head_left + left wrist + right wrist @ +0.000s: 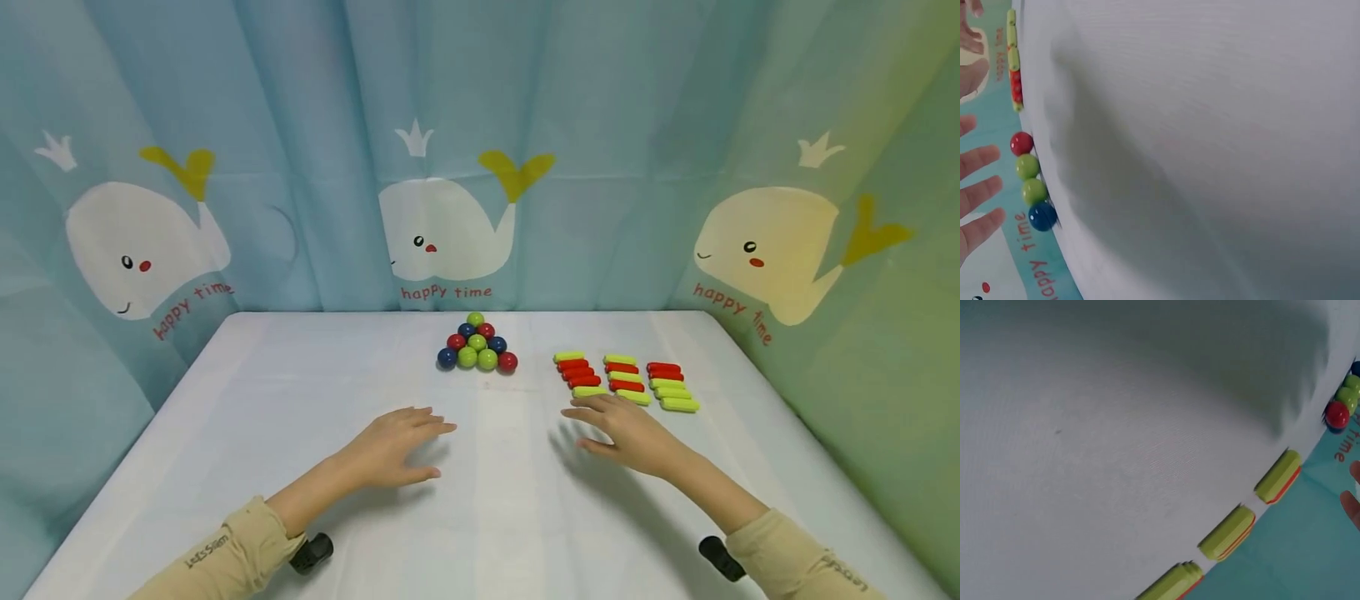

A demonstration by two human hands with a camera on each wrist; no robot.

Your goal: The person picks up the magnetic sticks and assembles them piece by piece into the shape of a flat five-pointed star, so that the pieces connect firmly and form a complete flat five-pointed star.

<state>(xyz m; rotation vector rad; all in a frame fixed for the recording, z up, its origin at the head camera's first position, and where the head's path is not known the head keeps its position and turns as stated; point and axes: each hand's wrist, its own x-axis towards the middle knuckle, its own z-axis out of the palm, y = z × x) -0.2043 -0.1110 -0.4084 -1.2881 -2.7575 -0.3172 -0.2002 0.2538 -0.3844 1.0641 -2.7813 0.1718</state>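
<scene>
My left hand (393, 450) hovers over the white table with its fingers spread and nothing held. To the right, my right hand (633, 437) is also held above the cloth, fingers loosely extended, its fingertips just in front of the nearest sticks. Small glossy balls (477, 342) in green, blue and red lie in a triangle at the table's back middle, beyond both hands. Short yellow-green sticks (679, 405) and red sticks (585, 381) lie in three columns on the right. In the right wrist view only fingertips (1350, 507) show, apart from a yellow-green stick (1227, 532).
A white cloth covers the table (225, 400). Behind and beside it hangs a light blue curtain (315, 100) with printed whales. Black wrist devices (311, 553) sit at both sleeve cuffs (258, 529).
</scene>
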